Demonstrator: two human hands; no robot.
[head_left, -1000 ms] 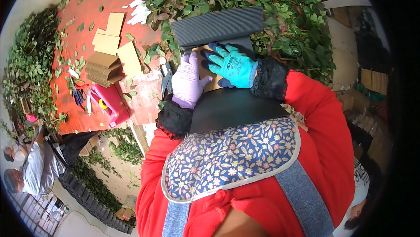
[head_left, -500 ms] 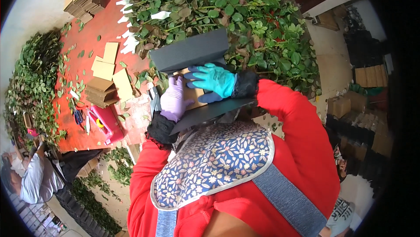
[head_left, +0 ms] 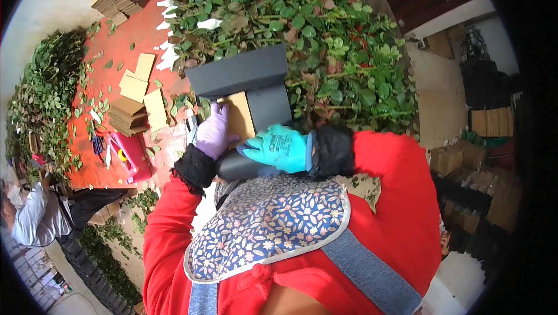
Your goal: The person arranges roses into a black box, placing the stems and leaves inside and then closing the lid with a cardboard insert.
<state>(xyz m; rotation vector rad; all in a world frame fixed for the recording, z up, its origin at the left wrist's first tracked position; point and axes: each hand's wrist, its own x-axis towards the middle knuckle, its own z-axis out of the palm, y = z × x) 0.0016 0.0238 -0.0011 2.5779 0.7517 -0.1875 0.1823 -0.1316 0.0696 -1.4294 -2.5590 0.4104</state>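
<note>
A black sheet point(head_left: 272, 105) with a raised far flap point(head_left: 238, 73) lies in front of me on the work table. On its middle rests a flat tan cardboard piece point(head_left: 239, 116). My left hand point(head_left: 214, 132), in a lilac glove, lies along the cardboard's left side with its fingers stretched out. My right hand point(head_left: 282, 147), in a teal and dark blue glove, is closed on the near edge of the black sheet, which curls up close to my apron; some of its fingertips are hidden.
Leafy green stems point(head_left: 325, 41) with white-wrapped ends are heaped beyond the sheet. Cardboard pieces point(head_left: 127, 115), a pink tape dispenser point(head_left: 131, 157) and dark blue-handled scissors point(head_left: 97, 143) lie left on the red table point(head_left: 110, 97). Another person point(head_left: 42, 216) is at far left.
My right hand has come off the cardboard and moved toward me onto the sheet's near edge, which is now curled. My left hand stays beside the cardboard, more of which shows.
</note>
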